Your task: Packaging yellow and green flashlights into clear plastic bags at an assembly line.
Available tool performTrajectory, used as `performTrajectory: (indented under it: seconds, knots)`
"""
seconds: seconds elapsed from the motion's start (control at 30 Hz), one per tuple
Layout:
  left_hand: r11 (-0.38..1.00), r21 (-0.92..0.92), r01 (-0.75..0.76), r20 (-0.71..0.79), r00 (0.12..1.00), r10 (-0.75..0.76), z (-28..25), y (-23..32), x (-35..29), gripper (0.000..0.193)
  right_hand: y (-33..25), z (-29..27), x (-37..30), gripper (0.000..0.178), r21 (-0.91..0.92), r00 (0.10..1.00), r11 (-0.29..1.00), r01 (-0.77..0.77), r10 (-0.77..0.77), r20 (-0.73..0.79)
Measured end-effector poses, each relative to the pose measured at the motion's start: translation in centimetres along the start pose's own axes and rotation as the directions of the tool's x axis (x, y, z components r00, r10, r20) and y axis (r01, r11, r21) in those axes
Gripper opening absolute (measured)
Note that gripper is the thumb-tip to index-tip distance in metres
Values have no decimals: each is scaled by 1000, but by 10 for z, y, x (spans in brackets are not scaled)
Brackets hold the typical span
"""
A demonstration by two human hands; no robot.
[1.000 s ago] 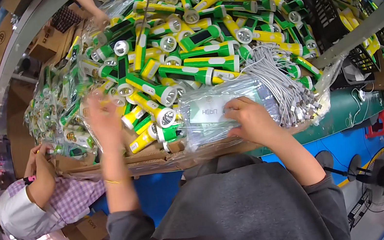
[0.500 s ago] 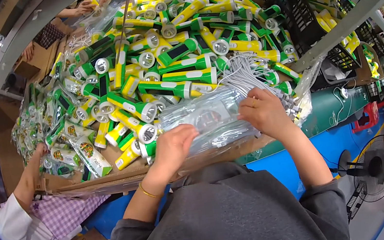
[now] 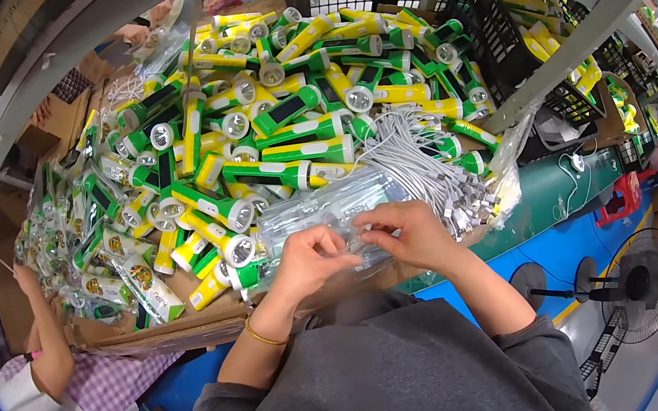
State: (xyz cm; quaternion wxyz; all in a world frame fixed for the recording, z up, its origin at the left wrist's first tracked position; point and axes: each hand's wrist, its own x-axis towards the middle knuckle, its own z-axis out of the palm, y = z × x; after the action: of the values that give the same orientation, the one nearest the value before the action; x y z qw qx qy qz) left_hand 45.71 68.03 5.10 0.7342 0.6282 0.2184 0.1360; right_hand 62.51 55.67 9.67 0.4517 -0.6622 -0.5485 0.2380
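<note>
In the head view we see the left hand (image 3: pixel 304 266) and the right hand (image 3: pixel 413 234) facing each other, thumbs and forefingers curled close together over the near part of the clear plastic bags (image 3: pixel 288 215). We cannot tell whether either hand's fingertips pinch film or just touch it, since the plastic is see-through and glossy. The bags lie under and just beyond the fingers, their near edge partly hidden by the hands. Beyond the right fingers, to their right, white cables (image 3: pixel 399 145) bunch together; farther beyond both, flashlights (image 3: pixel 304 150) overlap, many half covered.
</note>
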Motion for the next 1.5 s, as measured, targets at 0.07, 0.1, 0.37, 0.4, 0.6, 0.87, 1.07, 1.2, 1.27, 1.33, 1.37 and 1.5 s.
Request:
performTrajectory:
  seconds: [0.07, 0.1, 0.37, 0.4, 0.6, 0.87, 1.07, 1.2, 1.27, 1.33, 1.37, 1.5]
  knots:
    - [994, -91, 60, -4, 998, -61, -3, 2, -1, 30, -4, -4, 2, 22, 19, 998, 1000, -18, 17, 62]
    - [977, -180, 117, 5, 993, -118, -5, 3, -2, 34, -6, -4, 4, 22, -17, 997, 997, 74, -73, 33]
    - [899, 403, -168, -463, 810, 359, 0, 8, -8, 20, -21, 5, 3, 13, -214, 905, 884, 416, -425, 5]
    - [564, 821, -84, -378, 662, 648, -8, 12, -11, 18, -19, -6, 2, 13, -212, 905, 883, 418, -425, 12]
    - [340, 935, 102, -303, 727, 616, -40, 9, -46, 15, 6, -48, 28, 8, -577, 979, 814, 58, 65, 191]
    - [691, 708, -145, -257, 859, 443, -5, 7, -64, 12, 60, 135, 163, 31, -666, 964, 702, 253, -128, 231]
    - [728, 668, -154, -254, 872, 418, -11, 5, -77, 23, 60, 138, 164, 40, -816, 976, 537, 213, -76, 204]
    - [683, 724, -100, -279, 863, 422, -21, -2, -70, 34, 35, 62, 153, 60, 102, 991, 989, 110, -117, 69]
    - [660, 746, -90, -283, 854, 436, -26, -1, -64, 41, 4, 14, 135, 74, 806, 985, 568, -166, 60, 161]
    - [680, 732, 39, -331, 894, 304, -21, 13, -50, 44, -11, -15, 109, 81, 890, 992, 440, -121, 38, 116]
    - [710, 704, -5, -296, 907, 300, -22, 14, -44, 52, -15, -20, 102, 88, 803, 979, 567, -184, 31, 203]
    - [938, 267, -223, -169, 947, 273, -25, -1, -45, 54, -64, 13, 75, 73, 169, 822, 907, 386, -421, 383]
